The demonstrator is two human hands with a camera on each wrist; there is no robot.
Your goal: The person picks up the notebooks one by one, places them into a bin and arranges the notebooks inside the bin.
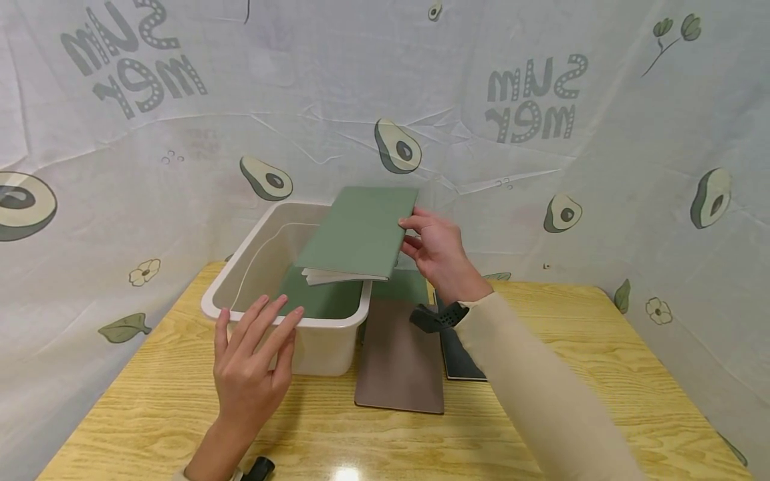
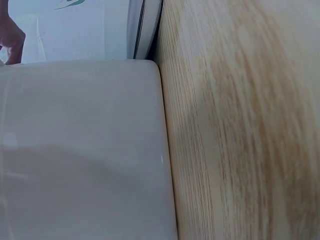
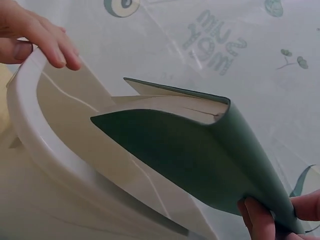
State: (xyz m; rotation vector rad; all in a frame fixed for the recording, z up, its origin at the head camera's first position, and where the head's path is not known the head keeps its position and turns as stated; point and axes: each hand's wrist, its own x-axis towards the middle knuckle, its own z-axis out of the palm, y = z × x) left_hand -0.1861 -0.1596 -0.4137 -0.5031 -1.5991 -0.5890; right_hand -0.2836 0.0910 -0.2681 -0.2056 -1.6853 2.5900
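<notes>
My right hand (image 1: 438, 250) pinches a green hardcover notebook (image 1: 365, 230) by its spine edge, thumb on one cover and fingers on the other. The notebook is tilted over the right rim of a white plastic bin (image 1: 325, 344), its pages slightly fanned at the near end. Inside the bin lies another green notebook (image 1: 319, 294). My left hand (image 1: 249, 367) rests on the bin's near rim, fingers spread and straight, their tips reaching over the edge. In the right wrist view, the held notebook (image 3: 165, 150) shows its spine and pages.
Right of the bin, a brown notebook (image 1: 400, 357) lies on the wooden table (image 1: 541, 394). A green cover (image 1: 403, 286) shows behind it, and a dark notebook (image 1: 458, 357) lies partly beneath my right forearm. A patterned white curtain (image 1: 337, 80) hangs behind and along both sides.
</notes>
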